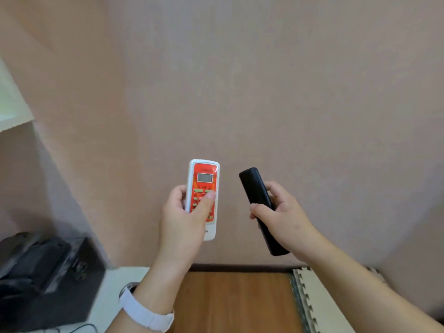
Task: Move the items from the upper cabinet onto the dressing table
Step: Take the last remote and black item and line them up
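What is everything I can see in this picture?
Remote with screen: one, white with orange face, held upright in the left hand, centre.
Black remote: one, black, held in the right hand, right of centre.
Black case: one, black, blurred, lower left on a white surface.
White surface: one, white, lower left.
Foam mat: one, pale, jagged edge, lower right on the floor.
Floor: wooden brown, bottom centre.
Wall: pinkish, fills the background.
Wristband: one, white, on the left wrist.
Left hand: one, gripping the screen remote.
Right hand: one, gripping the black remote.
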Demonstrator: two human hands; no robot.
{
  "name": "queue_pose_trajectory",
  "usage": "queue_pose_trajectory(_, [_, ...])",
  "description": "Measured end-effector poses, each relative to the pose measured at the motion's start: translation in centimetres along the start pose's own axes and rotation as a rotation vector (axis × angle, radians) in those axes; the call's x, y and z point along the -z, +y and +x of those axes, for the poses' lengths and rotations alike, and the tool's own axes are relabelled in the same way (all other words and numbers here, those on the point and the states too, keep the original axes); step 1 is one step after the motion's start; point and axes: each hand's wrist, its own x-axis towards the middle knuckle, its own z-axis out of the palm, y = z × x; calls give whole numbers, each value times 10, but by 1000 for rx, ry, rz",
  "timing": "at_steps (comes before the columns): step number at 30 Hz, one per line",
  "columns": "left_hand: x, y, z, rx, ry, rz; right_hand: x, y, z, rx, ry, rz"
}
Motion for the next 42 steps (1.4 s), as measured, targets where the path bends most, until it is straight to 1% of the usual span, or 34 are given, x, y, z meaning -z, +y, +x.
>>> queue_pose_trajectory(3, [-70,8,-24,17,-86,-36,71,30,-37,-72,117,18])
queue_pose_trajectory(10, [-241,27,-126,21,-382,-47,225,97,-147,-210,354,-13])
queue_pose_trajectory(13, [-301,36,-177,33,-498,-77,278,119,-201,-247,449,-12])
queue_pose_trajectory(18, [-383,60,-257,31,-749,-93,349,133,-290,-305,645,2])
queue_pose_trajectory(22, [-437,81,-312,11,-933,-104,393,141,-355,-339,804,29])
queue_pose_trajectory(25, [-467,88,-343,4,-1035,-113,410,149,-389,-364,901,61])
queue_pose_trajectory(31, [-535,88,-404,-13,-1248,-116,440,176,-452,-510,1104,56])
queue_pose_trajectory(37, [-616,77,-451,24,-1451,-152,487,209,-485,-653,1302,28])
queue_pose_trajectory(40, [-662,74,-463,81,-1543,-159,518,224,-486,-724,1364,36])
queue_pose_trajectory(42, [-694,72,-468,123,-1584,-161,542,233,-482,-778,1388,-4])
